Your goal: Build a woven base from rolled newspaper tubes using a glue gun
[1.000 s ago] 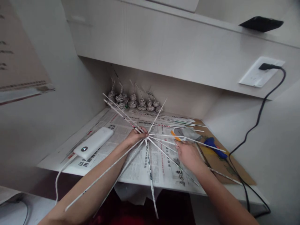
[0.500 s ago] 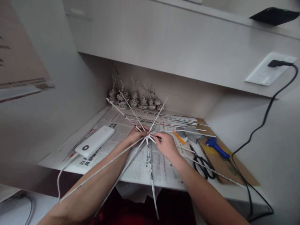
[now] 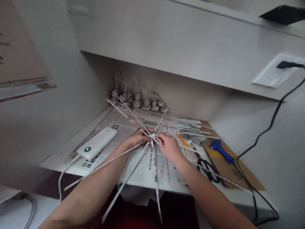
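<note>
Thin rolled newspaper sticks cross at a woven centre [image 3: 152, 136] and fan out like spokes in all directions. My left hand [image 3: 140, 136] grips this centre from the left, thumb on top and fingers partly hidden beneath. From the right, my right hand [image 3: 168, 144] pinches a paper stick close to the centre. One long spoke [image 3: 156, 178] points down toward my lap, and others pass over my left forearm. The work is held above newspaper sheets [image 3: 143, 168] spread on the table.
Several woven gourd shapes [image 3: 137, 101] stand along the back wall. Loose paper sticks [image 3: 188, 120] lie before them. At right are black-handled scissors [image 3: 209, 170], a blue glue gun [image 3: 221, 151] and cardboard [image 3: 238, 171]. A white power bank [image 3: 97, 143] with a cable lies at left.
The spokes have turned slightly, with the near left ones swinging up and the upper ones tipping left. Both hands stay at the centre. The view has shifted a little.
</note>
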A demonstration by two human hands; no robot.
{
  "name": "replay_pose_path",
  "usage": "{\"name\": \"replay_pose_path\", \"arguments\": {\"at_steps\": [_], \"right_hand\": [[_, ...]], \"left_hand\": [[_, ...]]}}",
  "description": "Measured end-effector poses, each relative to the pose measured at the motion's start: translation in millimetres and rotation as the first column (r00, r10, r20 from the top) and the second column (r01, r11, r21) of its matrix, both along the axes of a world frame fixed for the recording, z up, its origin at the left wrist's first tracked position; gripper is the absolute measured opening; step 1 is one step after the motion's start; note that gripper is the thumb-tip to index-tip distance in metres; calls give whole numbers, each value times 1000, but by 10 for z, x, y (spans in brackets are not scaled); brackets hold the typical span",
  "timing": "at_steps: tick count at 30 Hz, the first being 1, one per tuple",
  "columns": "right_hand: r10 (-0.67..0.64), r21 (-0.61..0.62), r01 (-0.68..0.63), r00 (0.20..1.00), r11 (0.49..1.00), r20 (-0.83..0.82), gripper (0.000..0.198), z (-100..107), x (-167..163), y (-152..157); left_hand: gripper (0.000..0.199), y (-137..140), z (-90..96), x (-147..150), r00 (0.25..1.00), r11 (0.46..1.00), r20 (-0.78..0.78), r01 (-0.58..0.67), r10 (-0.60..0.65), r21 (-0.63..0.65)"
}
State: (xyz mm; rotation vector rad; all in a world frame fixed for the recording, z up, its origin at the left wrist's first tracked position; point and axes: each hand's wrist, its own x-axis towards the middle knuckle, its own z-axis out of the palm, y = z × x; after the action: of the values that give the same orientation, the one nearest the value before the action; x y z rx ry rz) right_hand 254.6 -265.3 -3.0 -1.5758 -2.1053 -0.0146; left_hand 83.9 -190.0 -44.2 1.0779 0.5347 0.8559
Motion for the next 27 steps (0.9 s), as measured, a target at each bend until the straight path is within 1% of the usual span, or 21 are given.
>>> {"name": "replay_pose_path", "arguments": {"at_steps": [2,4,8,11,16,20,24,27], "right_hand": [[11,8,-12,999,1000,33,22,6,-6,-8],[2,1,-2,999,1000,43,20,3,-12,-4],[-36,-41,36,999,999,-10,17,-18,-17,31],[-46,-48,45,999,998,-19,16,-19,-23,47],[-38,-62,38,999,997,-2,17,12,-37,36],[-42,-77,46,998,996,55,15,36,-40,25],[-46,-84,51,997,995,65,15,52,-51,23],[-74,-84,81,993,993,92,15,66,-69,26]], "left_hand": [[54,15,-7,10,998,998,-37,-42,44,50],[54,18,-8,24,994,995,-76,-70,76,74],[53,-1,-7,47,989,990,-105,-91,103,111],[54,-14,-11,54,986,985,-117,-104,120,138],[54,-10,-19,54,990,987,-102,-87,101,131],[48,9,-30,47,990,992,-115,-69,81,105],[45,26,-49,48,988,991,-120,-88,100,104],[44,21,-53,51,986,988,-121,-100,114,118]]}}
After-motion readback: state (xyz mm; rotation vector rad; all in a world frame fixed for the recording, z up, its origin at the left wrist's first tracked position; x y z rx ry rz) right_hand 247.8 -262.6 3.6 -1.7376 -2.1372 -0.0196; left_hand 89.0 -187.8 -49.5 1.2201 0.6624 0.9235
